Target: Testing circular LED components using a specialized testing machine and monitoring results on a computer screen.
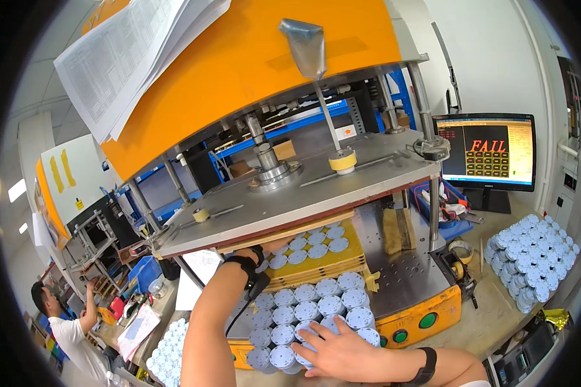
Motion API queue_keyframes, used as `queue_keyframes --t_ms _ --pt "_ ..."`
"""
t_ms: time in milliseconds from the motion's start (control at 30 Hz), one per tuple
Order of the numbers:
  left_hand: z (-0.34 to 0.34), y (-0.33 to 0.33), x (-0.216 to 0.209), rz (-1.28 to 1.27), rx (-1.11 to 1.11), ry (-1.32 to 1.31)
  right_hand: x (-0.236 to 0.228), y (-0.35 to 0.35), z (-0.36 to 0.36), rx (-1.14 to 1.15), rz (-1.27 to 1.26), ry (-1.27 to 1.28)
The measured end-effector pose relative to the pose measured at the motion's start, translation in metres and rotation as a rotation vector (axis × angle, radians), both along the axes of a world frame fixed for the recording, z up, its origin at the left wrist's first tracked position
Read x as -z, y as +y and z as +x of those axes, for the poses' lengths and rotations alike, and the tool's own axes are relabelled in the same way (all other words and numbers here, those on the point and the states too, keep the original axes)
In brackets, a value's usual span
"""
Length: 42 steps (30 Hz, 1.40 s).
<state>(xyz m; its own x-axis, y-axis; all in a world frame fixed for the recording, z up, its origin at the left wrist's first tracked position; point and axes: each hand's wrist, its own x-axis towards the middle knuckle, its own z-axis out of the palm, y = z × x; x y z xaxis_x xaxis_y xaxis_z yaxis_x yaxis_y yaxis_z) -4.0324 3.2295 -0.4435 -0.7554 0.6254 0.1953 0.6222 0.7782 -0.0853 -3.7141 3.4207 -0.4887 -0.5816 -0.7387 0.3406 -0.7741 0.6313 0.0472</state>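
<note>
My right hand [336, 351] lies with fingers spread on the near right part of a panel of joined round pale-blue boards [305, 311]. This panel sits in front of the press, close to me. My left arm reaches past its left side, and my left hand [279, 244] is under the press's raised plate [284, 184]. The left fingers are mostly hidden there. Beside that hand, a second group of round boards [316, 237] rests on a yellow layered fixture [351, 255]. Both wrists wear black bands; a cable runs from the left one.
A monitor [487, 151] stands at the right, behind a stack of round-board panels [532, 258]. Green buttons [428, 320] line the orange press front. Metal posts [433, 209] rise at the bed's sides. More boards [168, 351] lie at lower left; a person [77, 335] works farther left.
</note>
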Motion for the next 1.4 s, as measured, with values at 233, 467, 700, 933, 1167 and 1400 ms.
queue_keyframes --t_ms 233,467,700,933,1167,1400 --pt "0.002 -0.013 0.003 0.141 0.033 -0.153 0.001 -0.001 0.002 0.015 0.036 0.007" --pt "0.035 -0.018 -0.020 0.073 -0.058 -0.247 0.005 -0.005 -0.002 -0.017 0.002 0.065" --pt "0.220 -0.073 -0.054 0.310 0.264 -0.543 0.007 0.000 0.001 0.008 0.000 0.060" --pt "0.374 -0.181 0.130 1.263 -0.381 -0.360 0.002 -0.003 0.006 -0.023 0.009 0.007" --pt "0.371 -0.139 0.161 0.687 -0.402 0.099 0.000 -0.004 0.004 0.020 0.077 0.083" --pt "0.360 -0.129 0.153 0.463 -0.390 0.428 0.001 -0.008 0.006 0.026 0.100 0.084"
